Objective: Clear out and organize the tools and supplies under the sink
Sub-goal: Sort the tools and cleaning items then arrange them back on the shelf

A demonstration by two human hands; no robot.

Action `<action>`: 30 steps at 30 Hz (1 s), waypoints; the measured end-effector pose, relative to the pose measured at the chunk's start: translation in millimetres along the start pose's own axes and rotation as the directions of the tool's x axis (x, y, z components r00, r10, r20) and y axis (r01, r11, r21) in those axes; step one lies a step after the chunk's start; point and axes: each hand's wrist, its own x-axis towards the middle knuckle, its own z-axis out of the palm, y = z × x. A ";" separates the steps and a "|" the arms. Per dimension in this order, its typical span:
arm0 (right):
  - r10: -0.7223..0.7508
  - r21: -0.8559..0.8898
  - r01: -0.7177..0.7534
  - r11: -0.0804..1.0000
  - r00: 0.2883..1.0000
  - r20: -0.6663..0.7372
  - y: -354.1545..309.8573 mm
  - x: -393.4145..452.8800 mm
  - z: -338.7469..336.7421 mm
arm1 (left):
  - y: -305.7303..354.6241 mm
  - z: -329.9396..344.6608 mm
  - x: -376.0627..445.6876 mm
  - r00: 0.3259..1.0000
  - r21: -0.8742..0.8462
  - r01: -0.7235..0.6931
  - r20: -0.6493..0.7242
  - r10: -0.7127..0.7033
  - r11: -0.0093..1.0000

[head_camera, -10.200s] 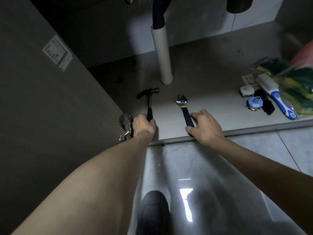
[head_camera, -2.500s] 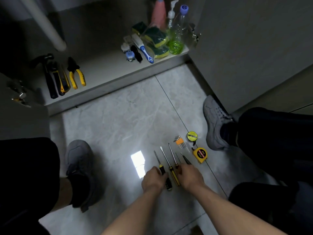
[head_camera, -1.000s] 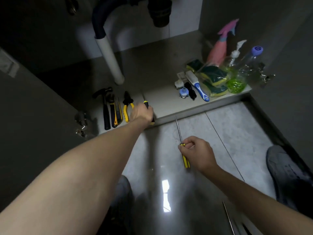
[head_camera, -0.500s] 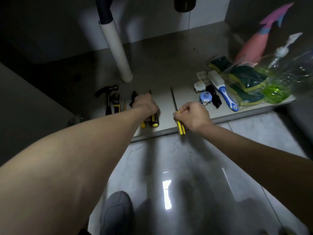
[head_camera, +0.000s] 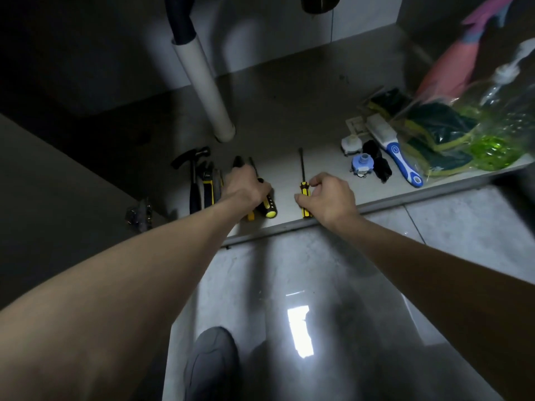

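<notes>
1. Cabinet floor (head_camera: 289, 111) under sink: restock step in hand, tools going down in a row at front edge. Hammer (head_camera: 193, 175) leftmost.
2. Next move, judged: release both, align handles.
3. Left hand (head_camera: 246, 186) fingers curled on stubby screwdriver (head_camera: 267, 205).
4. Right hand (head_camera: 328, 198) pinches slim screwdriver (head_camera: 303, 180) at handle; long axis front-to-back, tip toward back wall.

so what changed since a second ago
The right hand carried its long screwdriver from above the floor tiles onto the cabinet base, still gripping it. The left hand stays on the stubby screwdriver. Hammer and brush unmoved.
</notes>
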 end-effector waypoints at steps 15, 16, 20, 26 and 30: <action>0.025 -0.029 -0.027 0.999 0.997 -0.068 -2.5 6.4 9.1 | -9.0 -0.1 -12.6 0.990 -0.061 0.037 -0.135 -0.045 0.997; 0.027 -0.027 -0.029 0.999 0.998 -0.063 -5.1 8.1 10.0 | -11.0 -0.3 -18.8 0.982 -0.096 0.074 -0.168 -0.089 0.993; 0.041 -0.054 -0.043 0.998 0.999 -0.029 -21.4 11.7 17.6 | -24.5 5.2 -55.2 0.946 -0.215 0.175 -0.234 -0.225 0.961; 0.058 -0.072 -0.058 0.996 0.998 -0.004 -40.9 12.2 33.1 | -48.7 24.4 -115.6 0.941 -0.213 0.157 -0.264 -0.212 0.964; 0.034 -0.097 -0.031 0.995 0.999 0.025 -41.8 9.3 35.2 | -59.2 45.4 -148.8 0.983 -0.114 0.177 -0.017 -0.180 0.978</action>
